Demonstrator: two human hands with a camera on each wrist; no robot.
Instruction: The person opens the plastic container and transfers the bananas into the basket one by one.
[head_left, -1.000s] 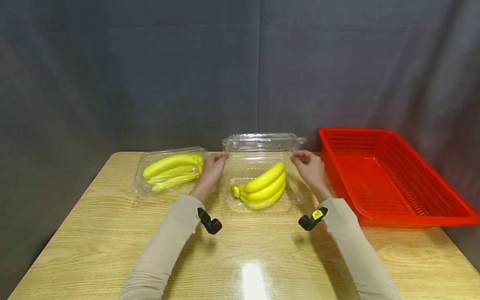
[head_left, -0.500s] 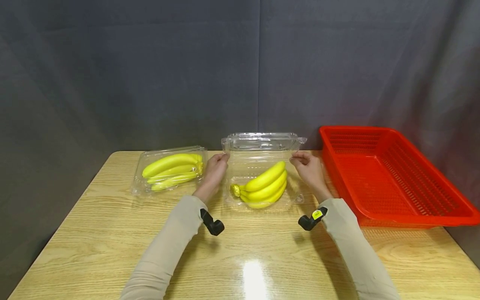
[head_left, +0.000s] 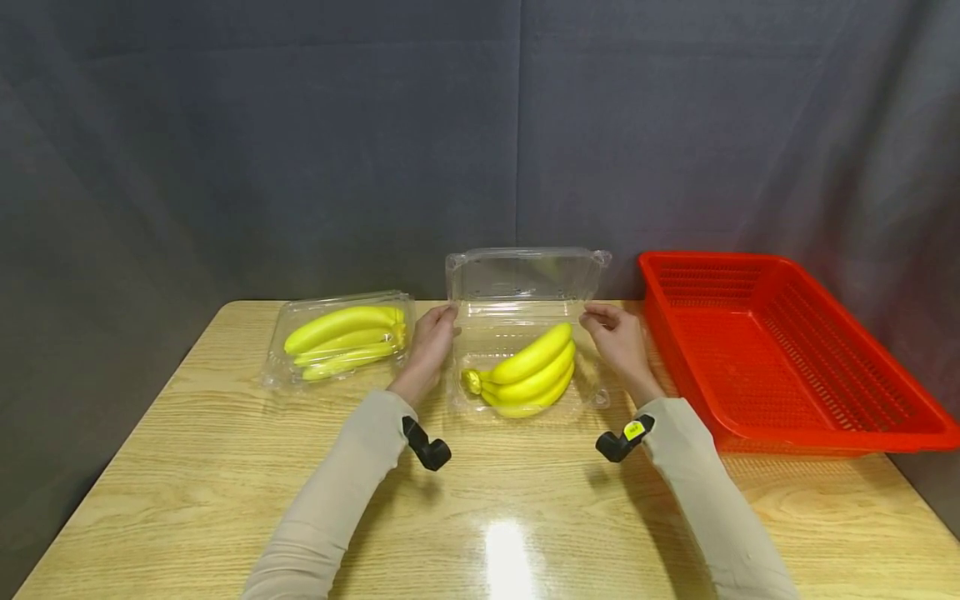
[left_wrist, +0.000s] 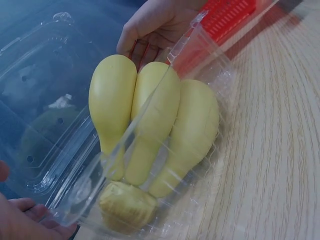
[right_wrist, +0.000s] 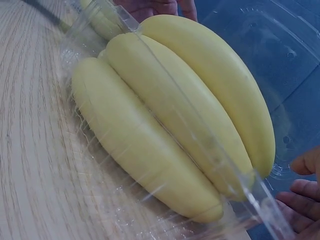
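Note:
A clear plastic clamshell container (head_left: pixel 600 398) lies on the table with its lid (head_left: pixel 528 275) raised behind. Inside its base is a bunch of yellow bananas (head_left: pixel 532 379), stem end to the left. My left hand (head_left: pixel 431 342) holds the lid's left edge near the hinge, between thumb and fingers. On the opposite side, my right hand (head_left: pixel 618 337) pinches the lid's right edge close to the hinge. The left wrist view shows the left fingers (left_wrist: pixel 37 215) right at the clear rim; in the right wrist view the right fingers (right_wrist: pixel 300 202) are at the matching corner.
Left of the hands sits a second clear clamshell (head_left: pixel 276 367), closed over another bunch of bananas (head_left: pixel 345 337). A red plastic basket (head_left: pixel 720 383) stands at the right, close beside the right hand. The wooden table (head_left: pixel 420 533) ends at a dark curtain (head_left: pixel 337 167).
The container's lid has swung up and shows taller behind the bananas. Both hands have stayed almost in place at its sides, the left shifting very slightly.

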